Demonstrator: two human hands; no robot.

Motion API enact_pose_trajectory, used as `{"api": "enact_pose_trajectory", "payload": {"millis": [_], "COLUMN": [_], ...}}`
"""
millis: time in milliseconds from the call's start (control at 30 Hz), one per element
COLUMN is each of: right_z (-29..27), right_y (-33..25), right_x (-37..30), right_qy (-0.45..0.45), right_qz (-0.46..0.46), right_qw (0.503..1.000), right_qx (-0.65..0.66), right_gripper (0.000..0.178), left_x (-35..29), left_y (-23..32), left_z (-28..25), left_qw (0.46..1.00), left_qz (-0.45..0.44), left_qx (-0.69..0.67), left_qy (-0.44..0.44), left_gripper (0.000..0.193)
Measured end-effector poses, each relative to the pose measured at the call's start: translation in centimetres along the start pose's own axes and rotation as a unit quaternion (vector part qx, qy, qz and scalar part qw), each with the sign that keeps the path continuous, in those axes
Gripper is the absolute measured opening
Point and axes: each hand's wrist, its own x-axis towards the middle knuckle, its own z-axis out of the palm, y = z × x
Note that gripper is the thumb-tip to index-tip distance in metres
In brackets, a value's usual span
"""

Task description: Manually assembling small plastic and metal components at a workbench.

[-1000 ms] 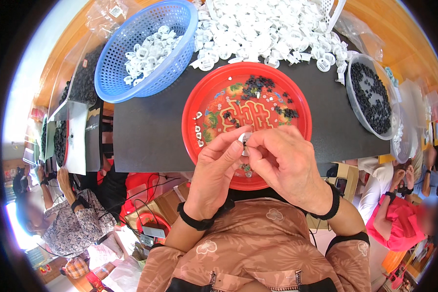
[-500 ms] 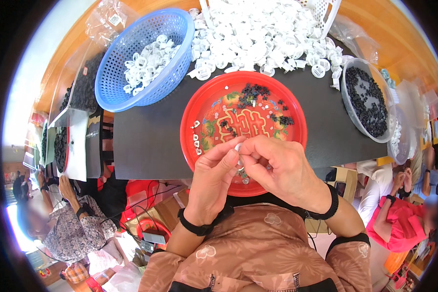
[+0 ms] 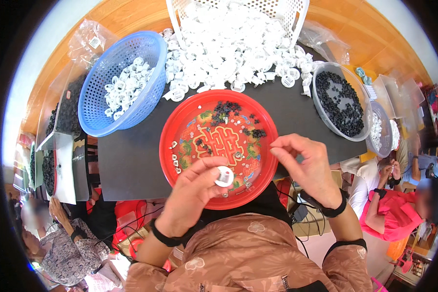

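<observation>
My left hand [image 3: 194, 187] pinches a round white plastic part [image 3: 224, 176] between thumb and fingers, above the near edge of a red patterned tray [image 3: 168, 146]. The part's disc face is turned up and has a grey patch in its middle. My right hand [image 3: 310, 163] is off the tray's right rim, thumb and forefinger a little apart, with nothing visible between them. Inside the tray lie small black pieces [image 3: 226, 109] toward the far side, and a short row of small white pieces [image 3: 175, 163] along the left.
A white basket [image 3: 301, 22] spills a big heap of white parts [image 3: 233, 53] at the back. At left stands a blue basket [image 3: 87, 104] of white parts. A clear tub [image 3: 343, 104] of black pieces sits at right. Other people work on both sides.
My hands have parted: the right moved away to the right, while the left keeps the white part and has come lower. The whole view has shifted, with the tray now further left and lower.
</observation>
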Motion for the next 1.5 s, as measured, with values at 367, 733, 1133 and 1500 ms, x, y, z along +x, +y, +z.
{"api": "enact_pose_trajectory", "payload": {"millis": [367,733,1133,1500], "right_z": [-5.4,-3.0,-3.4,1.5], "right_y": [3.3,8.9,3.0,-3.0], "right_x": [5.5,13.6,10.8,6.6], "right_qy": [0.032,-0.024,-0.080,-0.258], "right_qz": [0.014,-0.018,-0.023,-0.107], "right_qw": [0.985,0.918,0.981,0.956], "right_qx": [-0.171,-0.396,-0.178,0.089], "right_gripper": [0.015,0.016,0.016,0.010], "left_x": [1.3,0.2,0.1,0.8], "left_y": [7.2,-0.7,-1.5,-2.4], "left_z": [0.2,0.7,1.2,2.4], "left_qw": [0.980,0.990,0.987,0.987], "left_qz": [0.125,0.133,0.143,0.151], "left_qx": [-0.152,0.014,0.050,0.051], "left_qy": [-0.030,0.053,0.047,0.029], "left_gripper": [0.051,0.023,0.024,0.026]}}
